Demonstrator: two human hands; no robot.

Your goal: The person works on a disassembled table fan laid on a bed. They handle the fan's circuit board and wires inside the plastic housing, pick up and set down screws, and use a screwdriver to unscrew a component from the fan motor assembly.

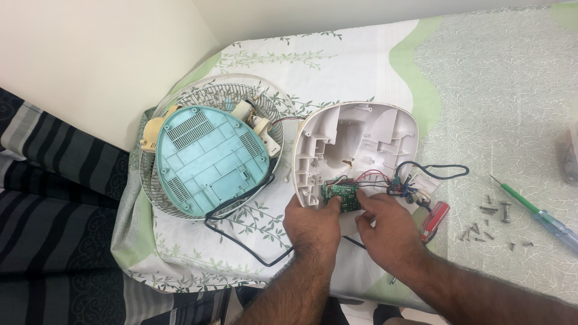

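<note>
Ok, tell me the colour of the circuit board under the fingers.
Green, seen in the head view: the circuit board sits inside the white housing.

— What colour is the small rectangular circuit board [341, 197]?

— Green, with red and black wires [378, 176] beside it, set in a white moulded plastic shell [361, 132].

— And the rounded ribbed plastic base plate [211, 159]?

— Pale turquoise, over a white wire grille [208, 95]. The cotton sheet [481, 78] is white and grey with green leaf sprigs.

Two bare, hairy forearms are seen, with no sleeves, rings or watch worn on left hand [311, 224] or right hand [385, 232].
</note>
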